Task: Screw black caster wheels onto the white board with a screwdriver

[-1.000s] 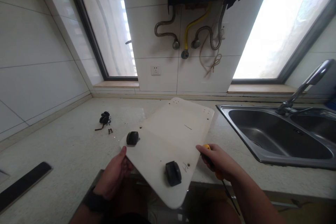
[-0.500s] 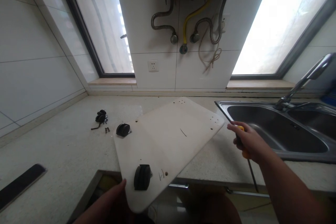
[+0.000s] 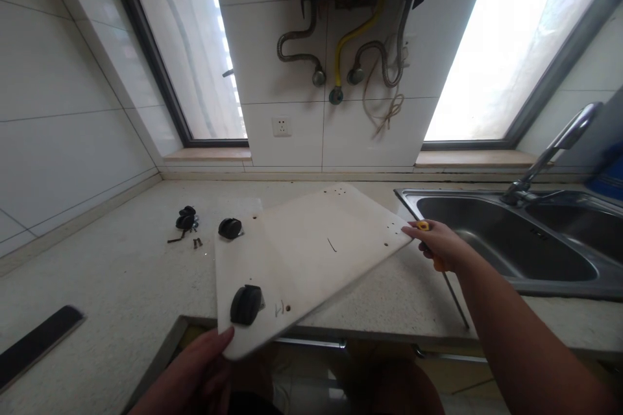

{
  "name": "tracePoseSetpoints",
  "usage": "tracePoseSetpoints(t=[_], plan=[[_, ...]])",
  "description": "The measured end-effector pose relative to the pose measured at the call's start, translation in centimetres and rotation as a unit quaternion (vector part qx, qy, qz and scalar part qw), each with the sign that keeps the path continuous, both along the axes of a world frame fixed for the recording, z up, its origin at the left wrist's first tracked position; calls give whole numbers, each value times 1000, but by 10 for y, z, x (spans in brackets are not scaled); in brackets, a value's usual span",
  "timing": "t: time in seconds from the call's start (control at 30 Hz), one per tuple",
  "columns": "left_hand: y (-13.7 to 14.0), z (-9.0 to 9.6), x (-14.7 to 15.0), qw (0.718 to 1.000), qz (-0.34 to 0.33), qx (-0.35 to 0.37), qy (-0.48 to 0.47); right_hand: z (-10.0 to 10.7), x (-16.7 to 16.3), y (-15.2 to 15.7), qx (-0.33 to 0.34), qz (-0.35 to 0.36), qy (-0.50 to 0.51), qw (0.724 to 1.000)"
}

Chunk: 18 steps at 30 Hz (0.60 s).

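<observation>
- While the left hand (image 3: 207, 360) has its thumb on the near left corner of the white board (image 3: 306, 253), its other fingers appear tucked below, clamping the edge.
- The right hand (image 3: 440, 245) wraps its fingers around an orange-handled screwdriver (image 3: 440, 264), shaft pointing down; its fingertips appear to touch the board's right corner.
- The board lies askew on the speckled surface (image 3: 121, 272), near corner overhanging the front edge. It looks stiff, flat and fairly weighty, probably smooth enough to slide.
- Two black casters (image 3: 246, 305) stand along its left side and would likely make that end heavier. Bare rounded corners and edges seem the best holds; the casters may swivel.
- Farther left lie loose casters (image 3: 185, 217) and small screws (image 3: 197, 243).
- To the right is a steel sink (image 3: 506, 285).
</observation>
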<state>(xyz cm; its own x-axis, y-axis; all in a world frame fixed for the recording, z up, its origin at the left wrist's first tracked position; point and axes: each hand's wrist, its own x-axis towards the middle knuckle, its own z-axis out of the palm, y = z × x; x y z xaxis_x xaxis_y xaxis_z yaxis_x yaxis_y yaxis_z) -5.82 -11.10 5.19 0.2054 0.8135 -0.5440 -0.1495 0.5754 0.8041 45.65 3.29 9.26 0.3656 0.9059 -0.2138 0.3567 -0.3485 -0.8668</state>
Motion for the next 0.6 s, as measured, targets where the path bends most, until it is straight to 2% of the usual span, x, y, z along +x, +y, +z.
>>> tracePoseSetpoints(t=[0.1, 0.2, 0.4, 0.5, 0.6], plan=[[19, 3, -7, 997, 5, 51, 57, 4, 3, -21, 0, 13, -16, 1000], [44, 1, -7, 991, 53, 92, 78, 4, 1, -45, -5, 21, -36, 999], [103, -2, -12, 978, 189, 83, 39, -2, -17, -96, -16, 18, -85, 996], [127, 4, -18, 978, 196, 61, 33, -6, -31, -122, -33, 32, -130, 990], [128, 8, -13, 978, 197, 69, 25, -8, -35, -143, -31, 62, -88, 994]])
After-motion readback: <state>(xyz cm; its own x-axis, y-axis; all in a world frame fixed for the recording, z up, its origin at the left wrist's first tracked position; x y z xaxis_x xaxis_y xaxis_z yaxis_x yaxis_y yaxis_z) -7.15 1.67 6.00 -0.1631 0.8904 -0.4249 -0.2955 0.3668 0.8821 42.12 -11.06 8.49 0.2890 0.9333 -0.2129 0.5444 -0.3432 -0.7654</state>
